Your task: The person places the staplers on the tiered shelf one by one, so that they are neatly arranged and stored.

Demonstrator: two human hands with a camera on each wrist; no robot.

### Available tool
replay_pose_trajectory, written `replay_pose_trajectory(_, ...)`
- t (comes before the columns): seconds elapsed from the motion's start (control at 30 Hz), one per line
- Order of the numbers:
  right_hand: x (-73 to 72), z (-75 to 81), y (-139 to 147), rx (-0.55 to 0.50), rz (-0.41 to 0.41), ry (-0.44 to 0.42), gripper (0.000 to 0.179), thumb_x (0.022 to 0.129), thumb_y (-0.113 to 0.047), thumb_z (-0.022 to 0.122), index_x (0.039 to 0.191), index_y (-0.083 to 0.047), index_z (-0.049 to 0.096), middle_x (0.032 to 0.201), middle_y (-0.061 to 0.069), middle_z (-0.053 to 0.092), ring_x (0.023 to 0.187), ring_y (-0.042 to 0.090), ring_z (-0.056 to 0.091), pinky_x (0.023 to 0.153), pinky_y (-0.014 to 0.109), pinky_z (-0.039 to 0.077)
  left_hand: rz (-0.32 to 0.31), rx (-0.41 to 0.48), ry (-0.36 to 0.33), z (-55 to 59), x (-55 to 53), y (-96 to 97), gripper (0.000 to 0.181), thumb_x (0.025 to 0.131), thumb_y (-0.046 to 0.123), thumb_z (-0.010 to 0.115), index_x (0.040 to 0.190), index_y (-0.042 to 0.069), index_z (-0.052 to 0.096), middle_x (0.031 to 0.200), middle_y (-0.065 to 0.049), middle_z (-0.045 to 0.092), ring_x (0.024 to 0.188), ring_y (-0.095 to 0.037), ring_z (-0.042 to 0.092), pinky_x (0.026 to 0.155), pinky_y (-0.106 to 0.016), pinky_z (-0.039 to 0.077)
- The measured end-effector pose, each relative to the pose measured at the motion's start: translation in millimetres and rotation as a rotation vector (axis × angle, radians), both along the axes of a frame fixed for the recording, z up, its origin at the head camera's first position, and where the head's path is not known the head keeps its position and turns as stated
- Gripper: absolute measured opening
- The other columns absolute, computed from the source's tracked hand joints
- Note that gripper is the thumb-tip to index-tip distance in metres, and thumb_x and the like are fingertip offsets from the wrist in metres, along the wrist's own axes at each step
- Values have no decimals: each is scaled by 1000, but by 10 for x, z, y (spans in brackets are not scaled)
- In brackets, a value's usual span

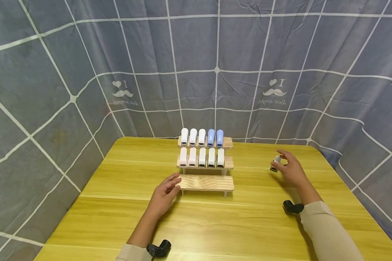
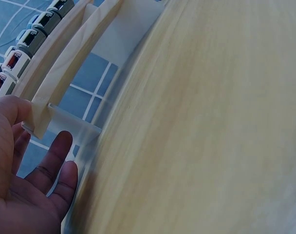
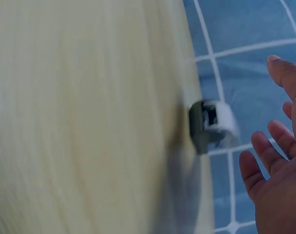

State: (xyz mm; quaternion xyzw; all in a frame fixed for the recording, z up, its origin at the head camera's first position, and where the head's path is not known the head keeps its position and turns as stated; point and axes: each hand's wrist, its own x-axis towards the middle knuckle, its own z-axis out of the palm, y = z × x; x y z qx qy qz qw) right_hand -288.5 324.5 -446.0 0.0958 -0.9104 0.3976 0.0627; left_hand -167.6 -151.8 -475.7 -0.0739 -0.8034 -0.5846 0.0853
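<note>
A small white stapler (image 1: 276,163) with a dark grey base (image 3: 199,127) stands on the table at the right. Beside it is my right hand (image 1: 290,168), its fingers parted; the right wrist view shows a gap between fingers and stapler. My left hand (image 1: 164,195) is at the left end of the lowest wooden shelf (image 1: 206,183), with one digit against the board's end and the other fingers loosely spread (image 2: 58,151). That shelf bears nothing. Pale pink and white staplers (image 1: 201,157) line the middle shelf; white and blue ones (image 1: 211,137) line the top shelf.
The three shelves step up toward the back on pale legs (image 1: 225,194). They stand on a yellow wood-grain table (image 1: 235,224). A grey cloth (image 1: 196,47) with white grid lines hangs behind and around the table.
</note>
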Motion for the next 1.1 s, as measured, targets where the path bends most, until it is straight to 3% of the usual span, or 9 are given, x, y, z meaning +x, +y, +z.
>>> replay_pose_trajectory(0.37,-121,-121,126,-51,14,-135,83,99,-30,63,156,6,14,155,36,15,136,55,28,99,63,40,4,4,-34,17,-3,6,31,99,11,63,128,5,67,145,3,52,123,-21,56,95,-33,48)
replay_pose_trajectory(0.6,-136,-172,127,-71,9,-196,87,99,-29,63,156,6,8,155,35,17,136,53,30,101,59,40,-1,-3,5,8,-5,10,31,98,10,63,128,3,67,145,-5,52,122,-26,57,93,-32,49)
replay_pose_trajectory(0.87,-170,-279,136,-40,19,-166,86,99,-23,64,154,10,7,150,39,25,135,55,31,105,60,34,0,5,4,5,0,2,31,98,11,63,128,3,67,145,-4,53,121,-25,57,93,-31,49)
replay_pose_trajectory(1.0,-153,-310,128,-12,7,-143,85,99,-22,64,155,9,8,147,39,31,135,56,31,106,62,31,6,-2,-9,160,83,53,31,98,5,61,127,-4,65,145,-12,52,121,-30,57,93,-34,49)
replay_pose_trajectory(1.1,-138,-311,116,-17,-7,-134,83,99,-21,63,155,9,9,146,39,32,135,56,31,107,62,31,20,-5,-19,179,91,73,30,98,3,60,127,-6,64,145,-14,51,122,-32,57,94,-36,49)
